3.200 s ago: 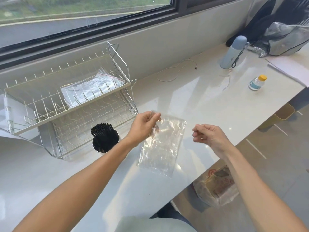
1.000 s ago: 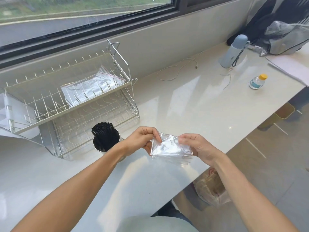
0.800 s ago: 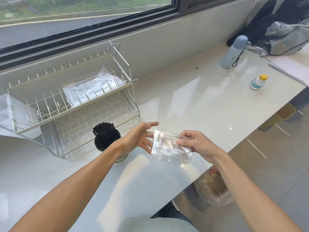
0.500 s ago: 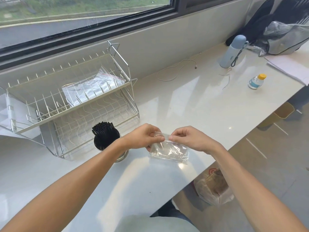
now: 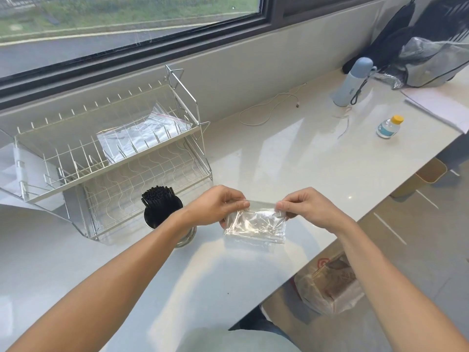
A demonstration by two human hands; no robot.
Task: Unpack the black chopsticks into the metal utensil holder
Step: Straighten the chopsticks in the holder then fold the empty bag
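Bare white tabletop [image 5: 291,158] lies open right of the white wire dish rack [image 5: 106,158]; the round metal utensil holder [image 5: 165,219] crowds the rack's front

Dark-framed window [image 5: 142,34] above glossy white counter [image 5: 279,153], daylight

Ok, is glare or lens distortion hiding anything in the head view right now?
Head view: window glare sheens the countertop and the clear plastic bag, so its contents are unreadable; wide-angle bowing curves the window frame; black chopsticks stay sharp.
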